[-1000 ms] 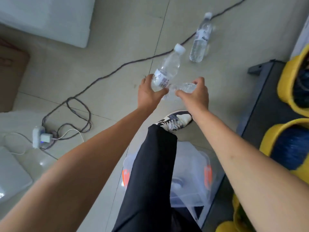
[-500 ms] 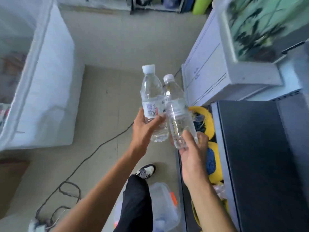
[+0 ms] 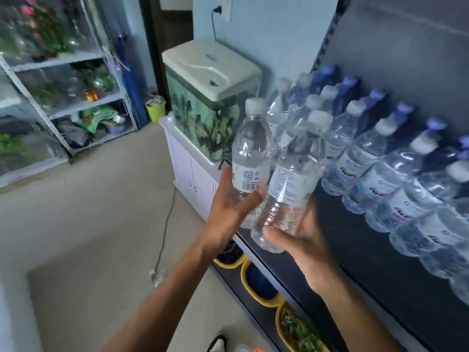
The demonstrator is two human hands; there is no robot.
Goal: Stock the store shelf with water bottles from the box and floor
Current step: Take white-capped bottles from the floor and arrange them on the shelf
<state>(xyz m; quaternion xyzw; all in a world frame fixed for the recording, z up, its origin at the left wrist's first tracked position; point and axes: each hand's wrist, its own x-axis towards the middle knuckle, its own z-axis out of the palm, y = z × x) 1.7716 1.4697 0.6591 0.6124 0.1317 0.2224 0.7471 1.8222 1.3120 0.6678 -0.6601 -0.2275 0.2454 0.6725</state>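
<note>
The person stands at the shelf (image 3: pixel 355 250) with a water bottle in each hand, so the step in hand looks like the carry-up just before setting down. The left hand (image 3: pixel 225 212) grips the barcode-labelled bottle (image 3: pixel 251 153) low on its body, thumb across the front and fingers curled behind. The right hand (image 3: pixel 304 240) cups the base of the other bottle (image 3: pixel 291 179), thumb pressed on the front. Both bottles are held roughly upright, touching each other, just in front of the near end of the stocked row (image 3: pixel 368 158). Next, I'd say, the two need parting and standing one at a time on the bare dark strip before that row, gently enough not to topple those already there. The right hand's fingers are hidden behind its bottle. The row runs off the right edge and is blurred, its labels unreadable. No box is in sight, and a pale smudge (image 3: pixel 156 276) on the floor by the cable may be another bottle; I can't tell.
</note>
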